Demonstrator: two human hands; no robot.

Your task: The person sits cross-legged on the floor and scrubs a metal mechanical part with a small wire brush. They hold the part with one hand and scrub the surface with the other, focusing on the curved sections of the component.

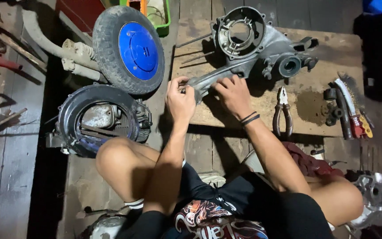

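Note:
A grey metal engine casing [253, 48] lies on a wooden board [328, 57] on the floor in front of me. Its narrow arm points toward me. My left hand [180, 99] has its fingers pinched at the tip of that arm, on something too small to make out. My right hand [233, 93] rests on the same arm just to the right, fingers curled over its edge. Two dark bands circle my right wrist.
Pliers [282, 110] lie on the board right of my hands. Wire brushes and small tools [350, 110] sit at the far right. A blue-hubbed wheel [129, 48] and a round engine part [96, 119] stand on the left. A green crate [162, 20] is behind.

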